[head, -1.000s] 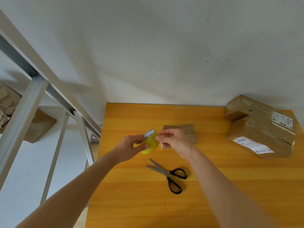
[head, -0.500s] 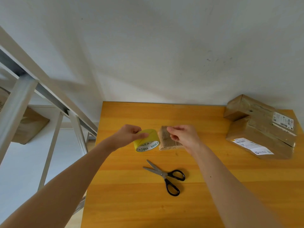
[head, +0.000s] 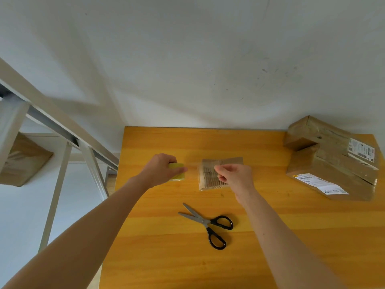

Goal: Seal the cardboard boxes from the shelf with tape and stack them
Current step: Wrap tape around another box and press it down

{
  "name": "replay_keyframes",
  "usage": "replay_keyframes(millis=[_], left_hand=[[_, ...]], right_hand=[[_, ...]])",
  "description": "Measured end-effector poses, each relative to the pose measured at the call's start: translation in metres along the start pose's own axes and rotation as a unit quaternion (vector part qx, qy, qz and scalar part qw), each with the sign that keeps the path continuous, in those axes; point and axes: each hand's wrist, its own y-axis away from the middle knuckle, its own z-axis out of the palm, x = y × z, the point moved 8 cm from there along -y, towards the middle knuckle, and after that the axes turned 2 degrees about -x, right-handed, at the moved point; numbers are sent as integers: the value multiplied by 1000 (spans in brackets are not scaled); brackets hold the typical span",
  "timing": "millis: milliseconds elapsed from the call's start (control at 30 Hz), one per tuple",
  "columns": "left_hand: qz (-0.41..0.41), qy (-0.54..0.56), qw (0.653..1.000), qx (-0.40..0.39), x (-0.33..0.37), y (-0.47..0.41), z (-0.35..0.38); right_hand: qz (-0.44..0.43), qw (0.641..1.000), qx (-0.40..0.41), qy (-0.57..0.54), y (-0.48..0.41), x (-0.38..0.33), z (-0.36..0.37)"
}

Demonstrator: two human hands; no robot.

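Gripping tape roll [head: 177,172], tape strip [head: 194,168] — above box [head: 230,160]

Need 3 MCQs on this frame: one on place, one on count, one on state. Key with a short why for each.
1. Where do the black-handled steel scissors lie?
A. in a drawer
B. on the orange wooden table, nearer the camera than the small brown cardboard box
C. on the floor

2. How many labelled brown cardboard boxes are stacked at the table's right?
A. two
B. one
C. four

3. The yellow tape roll is:
A. lying free on the table
B. hanging on the wall
C. gripped by the left hand

Key:
1 B: the scissors lie on bare wood below the small box.
2 A: one labelled box rests on another.
3 C: fingers curl over the roll, and the right hand pinches the faint clear tape strip that runs from it.
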Motion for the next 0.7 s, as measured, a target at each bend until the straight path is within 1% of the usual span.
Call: replay_keyframes(millis=[100, 233, 400, 500, 567, 633, 700], left_hand=[[-9, -29, 1000, -9, -6, -2, 1], [-23, -37, 999, -6, -16, 0, 0], [-41, -37, 998, 5, -22, 5, 2], [-46, -42, 998, 4, -22, 6, 5], [-50, -57, 997, 2, -21, 6, 6], [-53, -77, 996, 1, -18, 6, 6], [-56, -92, 994, 0, -17, 6, 5]], right_hand=[[-14, 999, -7, 41, 2, 1, 6], [-53, 993, 0, 102, 3, -4, 16], [-52, 993, 7, 106, 0, -2, 18], [-60, 988, 10, 140, -1, -3, 19], [-81, 976, 5, 202, -4, -9, 23], [-101, 950, 2, 297, -10, -18, 26], [-85, 921, 18, 381, -16, -23, 19]])
